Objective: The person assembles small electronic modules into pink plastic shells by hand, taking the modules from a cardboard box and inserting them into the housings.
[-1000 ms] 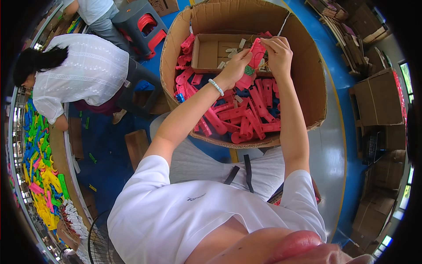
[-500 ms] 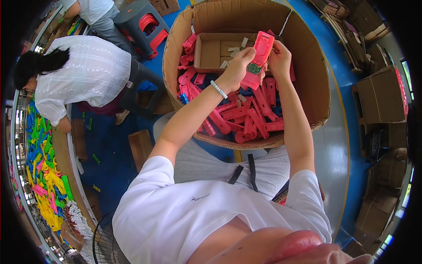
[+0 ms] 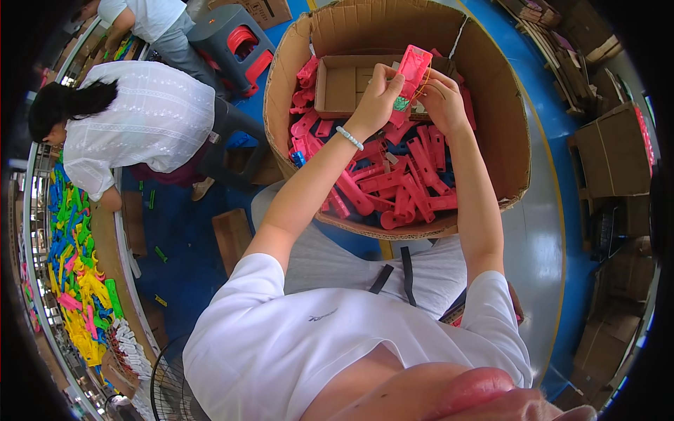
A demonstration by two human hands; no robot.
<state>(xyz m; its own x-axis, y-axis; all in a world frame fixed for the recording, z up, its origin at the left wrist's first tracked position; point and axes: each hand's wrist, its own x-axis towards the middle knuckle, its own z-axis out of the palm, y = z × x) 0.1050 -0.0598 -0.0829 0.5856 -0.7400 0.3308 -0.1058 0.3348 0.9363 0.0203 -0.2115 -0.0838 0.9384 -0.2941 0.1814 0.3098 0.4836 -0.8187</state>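
Note:
My left hand (image 3: 379,98) is closed around a pink plastic housing (image 3: 415,62), long and open-faced, tilted above a big cardboard box. A small green circuit board (image 3: 401,104) sits at the housing's lower part, just below my left fingertips. Thin yellowish-red wires (image 3: 424,85) run from it toward my right hand (image 3: 444,104), whose fingers are bent and pinched on them beside the housing. Below both hands, many pink plastic housings (image 3: 382,181) lie heaped in the cardboard box (image 3: 495,158).
A smaller cardboard carton (image 3: 337,88) rests inside the big box. At left, a co-worker in a white top (image 3: 140,112) leans over a bench with colourful plastic parts (image 3: 84,281); another person (image 3: 151,21) is beyond. A grey-and-red stool (image 3: 232,45) and stacked cartons (image 3: 614,151) stand around.
The pink housing has tipped and shifted slightly up and left in my left hand. My right hand has moved a little down from the housing, and the wires now show beside its fingers.

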